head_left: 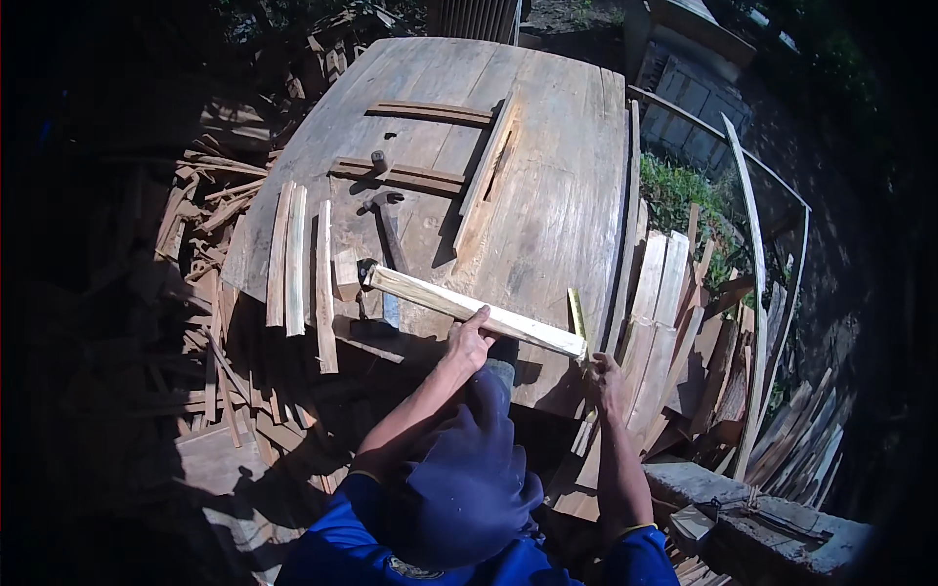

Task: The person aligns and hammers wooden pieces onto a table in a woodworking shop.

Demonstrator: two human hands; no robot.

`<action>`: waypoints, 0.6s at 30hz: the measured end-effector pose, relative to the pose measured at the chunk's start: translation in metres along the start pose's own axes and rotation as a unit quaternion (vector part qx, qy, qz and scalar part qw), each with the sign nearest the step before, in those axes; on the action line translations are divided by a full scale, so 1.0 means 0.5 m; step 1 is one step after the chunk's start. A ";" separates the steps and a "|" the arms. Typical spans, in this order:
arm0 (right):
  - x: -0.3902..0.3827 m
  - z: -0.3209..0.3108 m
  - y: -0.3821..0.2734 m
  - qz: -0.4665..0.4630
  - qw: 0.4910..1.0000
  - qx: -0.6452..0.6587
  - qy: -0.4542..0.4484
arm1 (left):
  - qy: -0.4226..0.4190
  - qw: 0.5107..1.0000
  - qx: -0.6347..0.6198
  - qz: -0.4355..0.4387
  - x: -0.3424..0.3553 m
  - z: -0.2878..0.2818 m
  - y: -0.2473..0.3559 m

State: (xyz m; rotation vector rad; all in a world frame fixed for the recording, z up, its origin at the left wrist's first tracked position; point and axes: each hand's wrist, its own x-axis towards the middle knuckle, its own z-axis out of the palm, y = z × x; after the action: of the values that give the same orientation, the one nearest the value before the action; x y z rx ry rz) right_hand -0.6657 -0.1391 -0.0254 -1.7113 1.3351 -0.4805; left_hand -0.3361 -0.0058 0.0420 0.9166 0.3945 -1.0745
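Note:
A pale wooden strip [430, 295] lies slantwise across the front of the workbench. My left hand [472, 340] grips it near its middle, thumb on top. At the strip's right end my right hand [608, 383] has its fingers drawn together; what they hold is too small to tell. Just above that end is a narrow yellow strip [576, 313] resembling a measuring tape blade. A claw hammer [389, 230] lies beyond the wood's left end, beside a small wooden block [346, 274]. Farther off, a mallet or hammer head [379, 162] rests on a dark slat.
The plank workbench [567, 176] carries a long grooved board [486, 181] and dark slats [430, 112]. Several loose strips [295, 259] overhang its left edge. Boards [650, 322] lean along the right side. Scrap wood [210, 200] is heaped at left; a concrete ledge [801, 523] stands lower right.

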 end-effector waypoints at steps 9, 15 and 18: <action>0.037 -0.024 -0.326 -0.217 0.909 -0.354 0.036 | 0.017 0.999 -0.019 -0.032 0.020 0.096 -0.027; 0.151 0.028 -0.331 -0.239 0.900 -0.321 -0.172 | 0.025 0.995 -0.018 -0.099 0.062 0.073 -0.031; 0.172 -0.031 -0.248 -0.235 0.906 -0.312 -0.162 | -0.053 0.981 0.042 -0.183 -0.010 0.075 0.041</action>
State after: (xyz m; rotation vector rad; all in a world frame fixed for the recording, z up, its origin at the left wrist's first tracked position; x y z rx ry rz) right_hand -0.5767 -0.2206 0.0668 -2.5371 0.8640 -0.0001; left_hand -0.3257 -0.0295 0.0763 0.8753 0.4417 -1.4795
